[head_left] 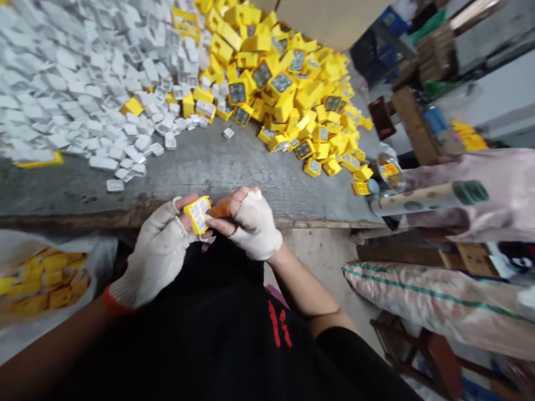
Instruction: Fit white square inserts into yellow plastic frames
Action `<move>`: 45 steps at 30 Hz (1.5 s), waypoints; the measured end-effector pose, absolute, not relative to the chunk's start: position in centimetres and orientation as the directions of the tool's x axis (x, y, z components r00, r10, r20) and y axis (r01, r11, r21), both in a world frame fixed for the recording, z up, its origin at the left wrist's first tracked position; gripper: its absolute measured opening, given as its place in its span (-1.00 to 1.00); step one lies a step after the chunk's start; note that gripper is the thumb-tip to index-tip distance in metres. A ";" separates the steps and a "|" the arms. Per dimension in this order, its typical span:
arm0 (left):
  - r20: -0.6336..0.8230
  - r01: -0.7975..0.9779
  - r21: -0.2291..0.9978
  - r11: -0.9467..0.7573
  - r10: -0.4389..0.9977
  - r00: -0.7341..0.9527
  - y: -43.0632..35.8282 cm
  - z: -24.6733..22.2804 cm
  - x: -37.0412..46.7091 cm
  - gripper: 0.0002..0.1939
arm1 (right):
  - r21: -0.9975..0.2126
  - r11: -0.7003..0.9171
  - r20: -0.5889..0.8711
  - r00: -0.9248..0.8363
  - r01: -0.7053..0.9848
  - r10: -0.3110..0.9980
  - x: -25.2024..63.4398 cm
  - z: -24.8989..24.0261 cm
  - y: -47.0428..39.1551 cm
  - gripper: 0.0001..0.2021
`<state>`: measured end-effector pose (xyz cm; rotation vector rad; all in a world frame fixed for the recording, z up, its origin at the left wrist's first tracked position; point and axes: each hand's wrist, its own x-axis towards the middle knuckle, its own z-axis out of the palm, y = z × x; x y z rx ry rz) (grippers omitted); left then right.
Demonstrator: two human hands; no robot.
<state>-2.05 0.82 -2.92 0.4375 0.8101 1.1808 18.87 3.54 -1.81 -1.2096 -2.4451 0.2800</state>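
Observation:
My left hand [161, 242], in a white fingerless knit glove, grips a small yellow plastic case [198, 215] just in front of the table edge. White pieces fill compartments in the case's upward face. My right hand [251, 223], gloved the same way, has thumb and index finger pinched at the case's right side. An orange covering [220, 209] wraps one of its fingers. At those fingertips a small white plastic piece [208, 216] shows against the case; whether it is fully seated cannot be made out.
A wide heap of white plastic pieces [83, 83] covers the table's left. Yellow cases [288, 94], several with grey-clear faces, pile at centre right. A sack of yellow parts [50, 278] stands lower left. A patterned tube [430, 199] juts over the right edge, above a long wrapped bundle [438, 301].

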 end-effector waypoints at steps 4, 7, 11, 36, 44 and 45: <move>-0.408 -0.609 0.659 0.441 0.890 0.203 1.0 -2.7 -1.0 -0.73 | -0.270 0.610 0.295 -0.539 0.745 0.789 20.1 -3.1 3.0 -0.73; -0.447 -0.610 0.638 0.469 0.871 0.201 1.2 -2.3 -0.4 -0.74 | -0.208 0.627 0.300 -0.562 0.750 0.771 20.6 -3.0 2.4 -0.71; -0.468 -0.603 0.639 0.478 0.863 0.189 2.0 -2.0 -0.1 -0.79 | -0.231 0.677 0.234 -0.636 0.699 0.736 22.1 -2.1 3.6 -0.66; -0.498 -0.530 0.646 0.550 0.829 0.254 1.3 -2.3 0.0 -0.89 | -0.496 0.225 0.275 -0.094 0.839 0.957 31.1 -3.5 6.2 -0.66; -0.477 -0.549 0.615 0.567 0.821 0.314 0.7 -2.7 -0.1 -0.82 | -0.205 0.352 -0.102 -0.377 0.913 0.920 32.6 -1.4 10.2 -0.30; -0.462 -0.558 0.612 0.560 0.826 0.323 0.7 -2.8 -0.1 -0.80 | -0.220 0.361 -0.080 -0.386 0.906 0.919 31.7 -1.3 9.8 -0.33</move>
